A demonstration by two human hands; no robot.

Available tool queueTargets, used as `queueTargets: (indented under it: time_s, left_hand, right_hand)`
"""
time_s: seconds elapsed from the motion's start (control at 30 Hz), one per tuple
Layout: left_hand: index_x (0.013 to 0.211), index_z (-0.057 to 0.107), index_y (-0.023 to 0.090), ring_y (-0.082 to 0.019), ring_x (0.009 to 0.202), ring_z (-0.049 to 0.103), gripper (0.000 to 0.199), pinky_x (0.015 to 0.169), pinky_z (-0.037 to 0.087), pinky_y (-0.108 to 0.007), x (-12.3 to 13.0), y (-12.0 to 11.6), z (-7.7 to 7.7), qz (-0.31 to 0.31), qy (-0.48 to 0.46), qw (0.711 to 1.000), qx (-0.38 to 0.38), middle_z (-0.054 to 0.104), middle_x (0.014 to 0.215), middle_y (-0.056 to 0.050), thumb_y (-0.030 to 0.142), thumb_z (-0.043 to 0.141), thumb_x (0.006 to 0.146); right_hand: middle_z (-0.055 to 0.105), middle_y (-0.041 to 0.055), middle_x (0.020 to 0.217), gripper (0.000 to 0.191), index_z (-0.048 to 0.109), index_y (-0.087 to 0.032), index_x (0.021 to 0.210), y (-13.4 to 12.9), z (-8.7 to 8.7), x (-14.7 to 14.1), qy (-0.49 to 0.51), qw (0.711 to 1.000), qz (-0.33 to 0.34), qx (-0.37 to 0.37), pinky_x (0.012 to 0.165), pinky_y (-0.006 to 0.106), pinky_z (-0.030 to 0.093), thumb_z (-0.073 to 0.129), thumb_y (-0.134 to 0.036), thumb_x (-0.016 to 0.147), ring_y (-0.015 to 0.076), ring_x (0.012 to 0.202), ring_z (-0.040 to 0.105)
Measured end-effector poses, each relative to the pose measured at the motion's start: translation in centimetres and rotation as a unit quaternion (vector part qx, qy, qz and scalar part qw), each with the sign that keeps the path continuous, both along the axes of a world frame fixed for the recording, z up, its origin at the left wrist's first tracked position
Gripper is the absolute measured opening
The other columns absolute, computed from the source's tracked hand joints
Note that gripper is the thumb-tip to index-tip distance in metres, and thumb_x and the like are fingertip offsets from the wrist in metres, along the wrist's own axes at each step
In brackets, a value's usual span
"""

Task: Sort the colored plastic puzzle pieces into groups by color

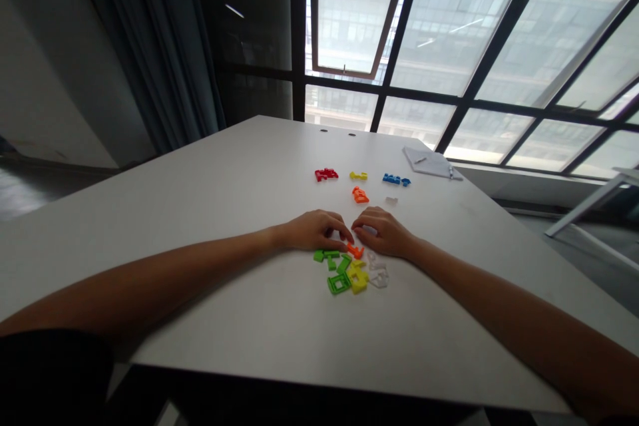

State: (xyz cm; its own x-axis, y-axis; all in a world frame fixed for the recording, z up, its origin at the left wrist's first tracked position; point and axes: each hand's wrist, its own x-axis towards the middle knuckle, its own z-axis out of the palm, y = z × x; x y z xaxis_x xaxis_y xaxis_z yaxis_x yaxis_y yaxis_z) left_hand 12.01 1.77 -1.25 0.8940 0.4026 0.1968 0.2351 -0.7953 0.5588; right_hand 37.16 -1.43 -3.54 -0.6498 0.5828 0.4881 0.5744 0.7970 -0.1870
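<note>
Both hands rest over the white table beside a cluster of small plastic pieces. My left hand [322, 231] is at an orange piece [355, 251], its thumb and index finger apart around the piece's upper left side. My right hand [382, 231] lies just right of it with fingers curled inward; what they hold, if anything, is hidden. Below the hands are green pieces [339, 283], yellow pieces [358, 277] and clear pieces [379, 277]. Farther back sit red pieces [326, 174], a yellow piece [358, 176], blue pieces [396, 180], an orange group [360, 195] and a small clear piece [392, 200].
The white table [239, 186] reaches back toward large windows. Papers [432, 163] with pens lie at its back right. Two dark round spots mark the far end. A dark curtain [154, 46] hangs at the left, and a white frame [586, 206] stands at the right.
</note>
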Motion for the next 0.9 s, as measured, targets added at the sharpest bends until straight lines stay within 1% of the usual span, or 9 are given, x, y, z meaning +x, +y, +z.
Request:
queueTargets:
  time_s: [0.07, 0.13, 0.27, 0.37, 0.43, 0.53, 0.6, 0.77, 0.9]
  left_hand:
    - [0.105, 0.08, 0.024, -0.013, 0.074, 0.06, 0.027, 0.068, 0.045, -0.022, 0.0, 0.2, -0.2, -0.001, -0.007, 1.0, -0.013, 0.071, 0.098, -0.004, 0.044, 0.071, 0.089]
    - [0.106, 0.079, 0.022, -0.013, 0.074, 0.06, 0.027, 0.068, 0.046, -0.023, 0.0, 0.4, -0.4, 0.015, -0.023, 0.999, -0.033, 0.071, 0.096, -0.004, 0.042, 0.069, 0.09]
    - [0.105, 0.075, 0.019, -0.013, 0.073, 0.058, 0.03, 0.067, 0.046, -0.024, 0.0, 0.9, -1.0, 0.109, -0.078, 0.989, -0.06, 0.071, 0.091, -0.003, 0.044, 0.068, 0.09]
    - [0.104, 0.074, 0.019, -0.013, 0.072, 0.058, 0.033, 0.067, 0.047, -0.024, 0.0, 1.2, -1.2, 0.155, -0.117, 0.979, -0.055, 0.07, 0.089, -0.002, 0.048, 0.067, 0.09]
    - [0.105, 0.073, 0.019, -0.013, 0.072, 0.059, 0.033, 0.068, 0.048, -0.025, 0.0, 1.2, -1.3, 0.16, -0.132, 0.977, -0.047, 0.07, 0.087, -0.002, 0.047, 0.067, 0.09]
    - [0.107, 0.073, 0.019, -0.014, 0.074, 0.06, 0.032, 0.069, 0.049, -0.025, -0.1, 1.2, -1.4, 0.153, -0.139, 0.978, -0.039, 0.069, 0.087, -0.002, 0.046, 0.067, 0.091]
    - [0.109, 0.072, 0.019, -0.013, 0.074, 0.06, 0.032, 0.069, 0.049, -0.024, -0.1, 1.1, -1.3, 0.153, -0.14, 0.978, -0.037, 0.069, 0.088, -0.002, 0.045, 0.067, 0.091]
    - [0.11, 0.071, 0.019, -0.013, 0.075, 0.06, 0.031, 0.069, 0.05, -0.025, -0.2, 0.9, -1.1, 0.156, -0.144, 0.977, -0.034, 0.069, 0.092, -0.003, 0.045, 0.067, 0.093]
    - [0.109, 0.072, 0.018, -0.013, 0.075, 0.061, 0.034, 0.07, 0.051, -0.025, -0.2, 0.8, -0.9, 0.161, -0.148, 0.976, -0.028, 0.07, 0.095, -0.004, 0.048, 0.065, 0.093]
  right_hand:
    - [0.073, 0.0071, 0.084, 0.017, 0.073, -0.02, 0.092, 0.0, 0.0, 0.0, 0.004, 1.0, -0.002, 0.0, 0.08, 0.038, 0.049, 0.057, -0.023, 0.097, 0.0216, 0.08, 0.064]
    - [0.074, 0.007, 0.089, 0.017, 0.072, -0.02, 0.098, 0.0, -0.1, 0.2, 0.036, 0.999, -0.012, -0.01, 0.08, 0.037, 0.051, 0.055, -0.024, 0.098, 0.0213, 0.082, 0.065]
    - [0.074, 0.007, 0.1, 0.02, 0.066, -0.022, 0.115, -0.3, -0.1, 0.4, 0.124, 0.992, -0.018, -0.019, 0.082, 0.037, 0.055, 0.054, -0.025, 0.099, 0.0206, 0.088, 0.067]
    - [0.071, 0.0078, 0.103, 0.028, 0.061, -0.022, 0.122, -0.5, -0.2, 0.3, 0.122, 0.992, -0.009, 0.01, 0.084, 0.039, 0.055, 0.062, -0.03, 0.095, 0.0218, 0.089, 0.067]
    - [0.071, 0.008, 0.104, 0.028, 0.061, -0.022, 0.121, -0.5, -0.2, 0.1, 0.108, 0.993, -0.012, 0.04, 0.085, 0.041, 0.055, 0.065, -0.029, 0.094, 0.0228, 0.09, 0.066]
    - [0.072, 0.0079, 0.102, 0.018, 0.063, -0.023, 0.115, -0.5, -0.3, -0.1, 0.093, 0.993, -0.017, 0.077, 0.087, 0.042, 0.054, 0.062, -0.026, 0.097, 0.0238, 0.094, 0.066]
    - [0.072, 0.0086, 0.105, 0.017, 0.063, -0.023, 0.114, -0.4, -0.4, -0.2, 0.089, 0.992, -0.024, 0.088, 0.089, 0.043, 0.054, 0.061, -0.025, 0.098, 0.0246, 0.098, 0.067]
    - [0.071, 0.0106, 0.115, 0.02, 0.062, -0.024, 0.118, -0.5, -0.5, -0.1, 0.091, 0.991, -0.043, 0.083, 0.094, 0.045, 0.052, 0.059, -0.025, 0.098, 0.0259, 0.109, 0.065]
    - [0.069, 0.0104, 0.113, 0.029, 0.057, -0.023, 0.127, -0.5, -0.5, -0.1, 0.099, 0.989, -0.052, 0.099, 0.093, 0.045, 0.053, 0.06, -0.026, 0.098, 0.0247, 0.1, 0.066]
